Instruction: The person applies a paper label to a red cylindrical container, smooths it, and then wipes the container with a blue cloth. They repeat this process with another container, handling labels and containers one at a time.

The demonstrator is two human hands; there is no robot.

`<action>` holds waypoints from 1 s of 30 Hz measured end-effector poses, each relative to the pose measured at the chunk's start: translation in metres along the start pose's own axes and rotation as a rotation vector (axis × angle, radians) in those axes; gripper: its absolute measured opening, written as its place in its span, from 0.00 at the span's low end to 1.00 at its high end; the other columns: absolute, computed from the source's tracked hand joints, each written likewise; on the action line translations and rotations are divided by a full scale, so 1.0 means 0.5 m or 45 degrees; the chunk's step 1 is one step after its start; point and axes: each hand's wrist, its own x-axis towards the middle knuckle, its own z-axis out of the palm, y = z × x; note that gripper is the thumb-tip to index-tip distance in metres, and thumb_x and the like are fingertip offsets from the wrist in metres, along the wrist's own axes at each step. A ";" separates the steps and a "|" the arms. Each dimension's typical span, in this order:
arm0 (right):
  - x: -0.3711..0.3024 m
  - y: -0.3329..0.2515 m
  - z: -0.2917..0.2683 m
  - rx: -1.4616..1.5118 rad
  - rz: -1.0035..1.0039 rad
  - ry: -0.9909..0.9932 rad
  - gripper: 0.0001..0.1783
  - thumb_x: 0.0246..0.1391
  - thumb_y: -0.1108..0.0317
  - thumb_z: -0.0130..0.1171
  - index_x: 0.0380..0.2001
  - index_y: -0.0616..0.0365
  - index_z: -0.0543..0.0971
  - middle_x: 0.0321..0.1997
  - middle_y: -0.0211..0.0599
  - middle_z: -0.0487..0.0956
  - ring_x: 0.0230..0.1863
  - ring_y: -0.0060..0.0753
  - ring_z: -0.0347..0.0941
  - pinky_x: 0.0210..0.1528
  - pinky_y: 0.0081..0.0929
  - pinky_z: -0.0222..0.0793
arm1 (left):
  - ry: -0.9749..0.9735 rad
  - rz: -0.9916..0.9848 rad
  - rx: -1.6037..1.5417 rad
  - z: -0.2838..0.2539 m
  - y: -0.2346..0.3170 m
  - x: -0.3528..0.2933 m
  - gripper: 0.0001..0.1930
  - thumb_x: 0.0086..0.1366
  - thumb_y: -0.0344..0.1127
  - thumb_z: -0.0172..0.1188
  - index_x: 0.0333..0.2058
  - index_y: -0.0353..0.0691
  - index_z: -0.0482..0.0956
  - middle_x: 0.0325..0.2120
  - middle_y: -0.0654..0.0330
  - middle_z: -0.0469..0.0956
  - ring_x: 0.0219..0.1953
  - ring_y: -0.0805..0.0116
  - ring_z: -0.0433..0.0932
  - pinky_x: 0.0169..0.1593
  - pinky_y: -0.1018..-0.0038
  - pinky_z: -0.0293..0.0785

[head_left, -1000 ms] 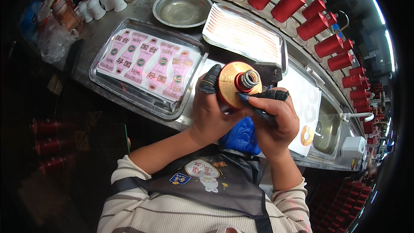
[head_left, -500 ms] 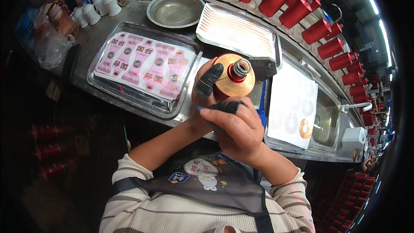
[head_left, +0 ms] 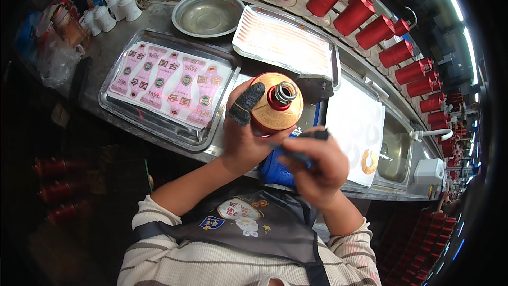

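Observation:
My left hand, with a dark cover on its thumb, is wrapped round a red bottle. The bottle is tilted, and its open, threaded neck points up and away from me. A gold ring-shaped label lies around the neck on the bottle's shoulder. Just right of the bottle, apart from it, is my right hand, with dark covers on its fingers. Motion blurs its fingers, so whether they hold anything cannot be made out. Below the bottle, between my hands, lies a blue cloth.
Left is a metal tray of pink labels. Behind are a round basin and a tray of striped strips. Rightward lie a white sheet with a gold ring label, then a sink. Red bottles line the curved conveyor.
My right hand has moved right and down, away from the bottle and my left hand. More of the blue cloth shows. My left hand still grips the bottle, slightly lower and further left in view.

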 end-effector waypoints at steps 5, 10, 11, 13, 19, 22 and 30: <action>0.061 0.059 -0.019 0.153 0.563 0.255 0.12 0.54 0.70 0.67 0.40 0.63 0.79 0.33 0.32 0.79 0.36 0.21 0.75 0.41 0.19 0.70 | -0.173 -0.007 0.072 -0.045 0.048 0.031 0.46 0.43 0.38 0.80 0.60 0.40 0.63 0.54 0.47 0.70 0.54 0.46 0.74 0.56 0.59 0.72; 0.124 0.096 -0.023 0.313 0.608 0.148 0.12 0.51 0.71 0.68 0.38 0.63 0.79 0.34 0.31 0.79 0.37 0.20 0.75 0.42 0.18 0.71 | -0.451 0.032 0.037 -0.087 0.047 0.066 0.48 0.42 0.40 0.81 0.62 0.44 0.63 0.54 0.48 0.72 0.54 0.47 0.74 0.58 0.60 0.72; 0.142 0.096 -0.022 0.310 0.597 0.119 0.12 0.51 0.71 0.68 0.38 0.63 0.79 0.34 0.30 0.79 0.37 0.20 0.74 0.42 0.18 0.71 | -0.547 0.020 0.035 -0.095 0.043 0.075 0.49 0.42 0.41 0.81 0.62 0.45 0.63 0.54 0.48 0.72 0.55 0.47 0.74 0.58 0.61 0.71; 0.173 0.101 -0.016 0.166 0.612 0.061 0.10 0.52 0.73 0.67 0.37 0.63 0.79 0.33 0.30 0.78 0.36 0.19 0.73 0.41 0.18 0.70 | -0.634 0.047 -0.029 -0.104 0.033 0.084 0.49 0.43 0.44 0.81 0.63 0.46 0.64 0.56 0.48 0.71 0.57 0.47 0.73 0.59 0.62 0.70; 0.110 0.072 -0.014 0.179 0.466 0.231 0.10 0.53 0.75 0.67 0.38 0.65 0.79 0.35 0.32 0.79 0.38 0.20 0.74 0.44 0.17 0.70 | -0.398 0.096 -0.273 -0.078 0.008 0.041 0.41 0.50 0.47 0.77 0.61 0.51 0.68 0.65 0.41 0.59 0.67 0.41 0.61 0.66 0.49 0.59; 0.093 0.084 -0.001 0.072 0.241 0.273 0.10 0.52 0.78 0.67 0.38 0.65 0.80 0.36 0.36 0.80 0.39 0.24 0.75 0.43 0.19 0.70 | -0.277 0.413 0.241 -0.071 0.002 0.019 0.40 0.54 0.51 0.72 0.64 0.49 0.66 0.68 0.40 0.53 0.69 0.37 0.57 0.67 0.38 0.46; 0.087 0.085 0.002 0.181 0.262 0.330 0.09 0.54 0.78 0.66 0.39 0.64 0.79 0.36 0.33 0.79 0.37 0.21 0.74 0.41 0.19 0.70 | -0.023 0.437 0.640 -0.018 0.025 -0.039 0.51 0.59 0.53 0.67 0.68 0.30 0.49 0.71 0.42 0.42 0.72 0.32 0.34 0.66 0.36 0.22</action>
